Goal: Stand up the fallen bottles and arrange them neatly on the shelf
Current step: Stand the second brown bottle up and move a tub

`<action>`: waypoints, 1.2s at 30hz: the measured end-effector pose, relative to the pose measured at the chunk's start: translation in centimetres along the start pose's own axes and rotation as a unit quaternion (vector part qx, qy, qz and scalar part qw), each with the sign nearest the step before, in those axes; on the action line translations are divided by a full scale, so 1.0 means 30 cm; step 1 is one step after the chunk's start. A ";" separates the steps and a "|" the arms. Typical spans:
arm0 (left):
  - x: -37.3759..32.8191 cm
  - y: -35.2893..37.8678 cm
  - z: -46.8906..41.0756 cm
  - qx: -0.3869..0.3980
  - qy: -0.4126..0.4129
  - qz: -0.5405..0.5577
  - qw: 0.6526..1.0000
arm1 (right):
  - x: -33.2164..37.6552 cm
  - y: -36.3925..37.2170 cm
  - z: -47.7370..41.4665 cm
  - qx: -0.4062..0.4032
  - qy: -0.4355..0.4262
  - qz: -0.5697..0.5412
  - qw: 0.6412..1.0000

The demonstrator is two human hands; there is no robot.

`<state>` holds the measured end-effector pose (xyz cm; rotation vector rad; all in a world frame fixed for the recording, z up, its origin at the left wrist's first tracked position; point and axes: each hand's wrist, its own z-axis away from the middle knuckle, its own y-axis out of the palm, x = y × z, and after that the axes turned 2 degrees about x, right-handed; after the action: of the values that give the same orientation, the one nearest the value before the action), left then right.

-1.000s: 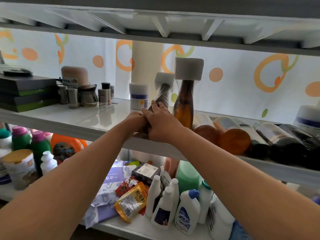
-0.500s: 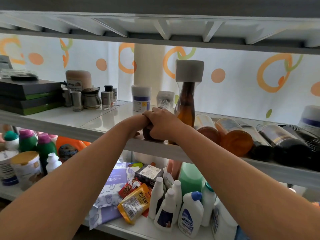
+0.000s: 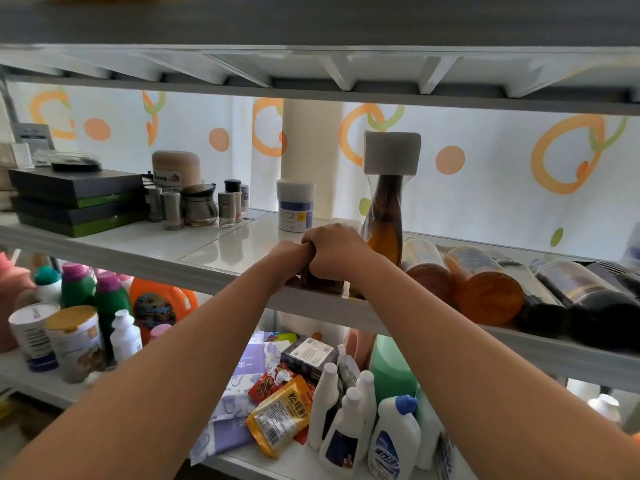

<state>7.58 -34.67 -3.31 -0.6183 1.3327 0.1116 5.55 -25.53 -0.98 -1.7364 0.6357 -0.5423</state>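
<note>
Both my hands meet at the front edge of the middle shelf (image 3: 138, 252). My left hand (image 3: 289, 256) and my right hand (image 3: 337, 252) grip a dark bottle (image 3: 322, 285). Only its lower end shows under my fingers; its cap is hidden. Just right of my hands an amber bottle (image 3: 384, 220) with a white foam cap stands upright. Further right, several bottles lie on their sides with their bases toward me: a reddish one (image 3: 429, 277), an orange one (image 3: 485, 292) and dark ones (image 3: 595, 306).
A white jar (image 3: 295, 209) stands behind my hands. Spice jars (image 3: 199, 206) and stacked black boxes (image 3: 76, 199) fill the shelf's left end. The lower shelf holds detergent bottles (image 3: 162, 306), white bottles (image 3: 346, 420), tins and snack packets (image 3: 280, 414).
The dark bottle, tilted up with its white cap high a second ago, has come down. Its cap is now hidden behind my hands, which sit lower at the shelf edge.
</note>
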 end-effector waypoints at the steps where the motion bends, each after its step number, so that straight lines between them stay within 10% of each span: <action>1: 0.006 -0.002 0.004 -0.001 0.005 0.004 1.000 | 0.001 0.003 -0.002 -0.004 0.002 -0.003 1.000; 20: 0.073 -0.080 -0.004 0.120 0.081 0.153 0.978 | 0.046 -0.022 0.006 0.000 0.031 -0.036 0.999; 23: 0.072 -0.085 -0.039 0.026 0.120 0.125 0.984 | 0.074 -0.019 -0.022 0.007 0.051 -0.040 0.998; 28: 0.062 -0.147 -0.168 -0.139 0.207 0.123 0.961 | 0.166 0.080 -0.103 -0.220 0.013 -0.111 0.969; 36: 0.038 -0.226 -0.422 -0.181 0.249 -0.022 0.951 | 0.212 0.221 -0.246 -0.277 0.054 -0.322 0.904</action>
<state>-0.32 -46.71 -3.25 -1.0344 1.8039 0.1742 4.58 -36.41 -5.42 -2.4900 0.2806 -0.9869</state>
